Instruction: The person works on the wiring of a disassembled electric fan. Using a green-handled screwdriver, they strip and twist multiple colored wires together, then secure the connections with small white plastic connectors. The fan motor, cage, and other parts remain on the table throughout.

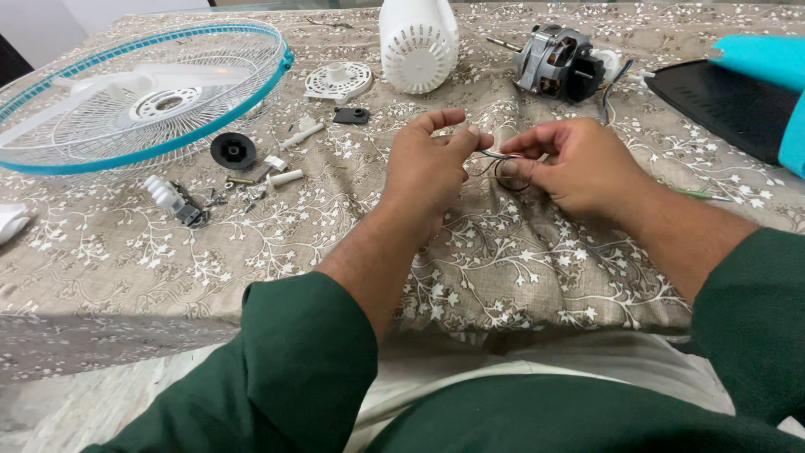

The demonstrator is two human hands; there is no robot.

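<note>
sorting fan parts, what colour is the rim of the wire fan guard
Teal blue rim on the fan guard, with white wire mesh; the head view shows it.

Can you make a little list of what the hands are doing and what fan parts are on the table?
left hand: pinches thin wires
right hand: pinches the same wires
fan guard: white mesh, teal rim, far left
fan motor: bare metal, beyond the hands
motor housing: white, slotted
black knob: near the guard
small parts: screws and pegs
tablecloth: beige, floral
</note>
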